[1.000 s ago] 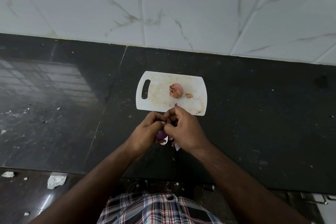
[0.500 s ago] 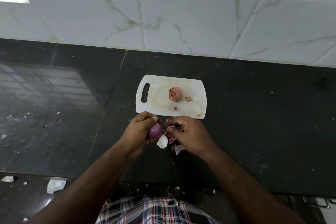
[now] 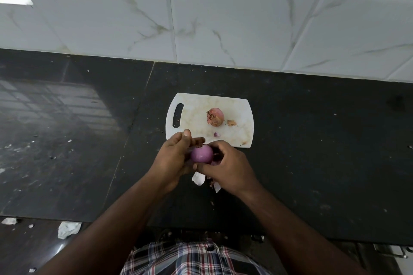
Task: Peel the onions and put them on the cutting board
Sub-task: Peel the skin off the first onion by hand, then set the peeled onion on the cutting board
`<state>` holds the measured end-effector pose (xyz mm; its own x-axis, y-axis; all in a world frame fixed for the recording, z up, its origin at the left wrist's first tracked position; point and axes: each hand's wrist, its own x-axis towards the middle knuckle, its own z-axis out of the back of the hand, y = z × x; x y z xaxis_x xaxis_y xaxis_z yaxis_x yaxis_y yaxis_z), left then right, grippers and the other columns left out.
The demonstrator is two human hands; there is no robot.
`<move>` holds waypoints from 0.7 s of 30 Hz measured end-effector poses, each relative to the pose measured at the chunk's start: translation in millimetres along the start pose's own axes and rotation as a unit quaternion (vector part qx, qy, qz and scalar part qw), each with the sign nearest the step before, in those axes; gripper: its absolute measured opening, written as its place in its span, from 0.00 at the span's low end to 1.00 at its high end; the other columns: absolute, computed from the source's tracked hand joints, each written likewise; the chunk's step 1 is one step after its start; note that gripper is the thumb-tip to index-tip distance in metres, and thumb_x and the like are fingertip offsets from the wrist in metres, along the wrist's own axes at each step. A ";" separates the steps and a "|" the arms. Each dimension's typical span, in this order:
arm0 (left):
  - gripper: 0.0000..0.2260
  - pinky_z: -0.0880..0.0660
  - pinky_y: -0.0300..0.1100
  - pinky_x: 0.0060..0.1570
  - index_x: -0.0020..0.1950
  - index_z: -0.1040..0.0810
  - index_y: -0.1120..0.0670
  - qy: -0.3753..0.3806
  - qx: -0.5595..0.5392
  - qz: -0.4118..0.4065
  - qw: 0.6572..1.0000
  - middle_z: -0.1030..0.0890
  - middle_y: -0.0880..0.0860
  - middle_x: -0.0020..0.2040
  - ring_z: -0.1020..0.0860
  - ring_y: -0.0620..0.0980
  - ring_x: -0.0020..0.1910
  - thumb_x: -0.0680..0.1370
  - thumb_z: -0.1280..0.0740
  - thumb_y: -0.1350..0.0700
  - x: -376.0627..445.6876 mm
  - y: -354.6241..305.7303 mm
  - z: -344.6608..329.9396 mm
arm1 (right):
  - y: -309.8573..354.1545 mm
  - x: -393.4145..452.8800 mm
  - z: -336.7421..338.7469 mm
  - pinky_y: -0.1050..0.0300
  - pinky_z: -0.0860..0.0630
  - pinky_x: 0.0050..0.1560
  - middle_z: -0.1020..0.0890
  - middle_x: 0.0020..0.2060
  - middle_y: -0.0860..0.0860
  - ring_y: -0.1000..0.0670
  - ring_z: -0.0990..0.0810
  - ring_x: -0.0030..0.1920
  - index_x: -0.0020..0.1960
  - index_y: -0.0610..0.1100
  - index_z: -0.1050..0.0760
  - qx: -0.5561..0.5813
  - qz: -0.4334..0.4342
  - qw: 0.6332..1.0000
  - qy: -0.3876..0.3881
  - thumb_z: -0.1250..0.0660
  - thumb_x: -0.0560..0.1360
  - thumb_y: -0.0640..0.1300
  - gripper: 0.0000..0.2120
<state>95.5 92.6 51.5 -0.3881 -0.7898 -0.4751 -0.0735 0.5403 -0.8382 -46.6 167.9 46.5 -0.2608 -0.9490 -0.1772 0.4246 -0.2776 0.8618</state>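
Both hands are cupping a small, smooth purple peeled onion [image 3: 201, 153] just before the white plastic cutting board [image 3: 243, 109]: left hand [image 3: 173, 158] and right hand [image 3: 225, 166] curling round it. It is looking light, firm, slippery; gripping its sides seems best.

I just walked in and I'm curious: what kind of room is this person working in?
Most likely a home kitchen. A dark stone counter runs along a wall of white marbled tiles, and a white cutting board on it holds an unpeeled onion while both hands peel another.
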 end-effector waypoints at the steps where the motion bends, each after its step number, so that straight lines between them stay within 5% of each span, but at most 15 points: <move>1: 0.12 0.20 0.52 0.46 0.52 0.23 0.57 0.007 0.025 -0.019 0.999 0.15 0.57 0.56 0.16 0.59 0.51 0.80 0.33 0.48 1.3 -0.6 3.2 | -0.8 1.1 2.2 0.61 0.19 0.48 0.17 0.49 0.57 0.59 0.18 0.49 0.58 0.53 0.23 0.000 0.001 1.000 0.000 0.20 0.66 0.56 0.23; 4: 0.19 0.21 0.46 0.50 0.57 0.22 0.59 0.043 0.087 -0.075 0.992 0.16 0.59 0.53 0.18 0.52 0.51 0.70 0.21 0.58 5.8 -0.7 12.8 | -0.5 4.3 7.1 0.63 0.19 0.50 0.17 0.51 0.57 0.59 0.19 0.51 0.60 0.53 0.24 -0.006 0.011 1.000 0.007 0.20 0.66 0.53 0.25; 9: 0.09 0.21 0.38 0.42 0.48 0.20 0.60 0.011 0.149 -0.159 0.976 0.17 0.53 0.39 0.19 0.46 0.40 0.72 0.26 0.71 12.9 -4.4 11.1 | -2.6 3.9 4.8 0.55 0.18 0.51 0.15 0.48 0.57 0.58 0.18 0.49 0.57 0.54 0.21 0.002 0.021 1.000 0.014 0.20 0.65 0.54 0.22; 17: 0.03 0.27 0.41 0.33 0.45 0.19 0.58 -0.110 0.187 -0.135 0.967 0.19 0.54 0.33 0.24 0.45 0.29 0.78 0.29 0.63 28.3 13.6 23.1 | -4.4 9.3 20.8 0.62 0.20 0.51 0.17 0.51 0.60 0.60 0.19 0.51 0.59 0.55 0.22 -0.018 0.000 1.000 0.009 0.20 0.65 0.54 0.24; 21: 0.10 0.27 0.43 0.35 0.43 0.19 0.57 -0.112 0.242 -0.100 0.959 0.19 0.51 0.32 0.25 0.47 0.30 0.82 0.33 0.53 34.5 14.7 32.2 | -4.5 33.2 37.7 0.63 0.24 0.49 0.20 0.51 0.60 0.57 0.20 0.51 0.61 0.53 0.24 -0.083 0.006 0.996 -0.018 0.20 0.67 0.52 0.25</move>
<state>110.6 63.9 14.2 -0.2003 -0.9353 -0.2917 0.3305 0.2158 -0.9188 -89.9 143.2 54.7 -0.2849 -0.9470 -0.1482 0.5650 -0.2908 0.7722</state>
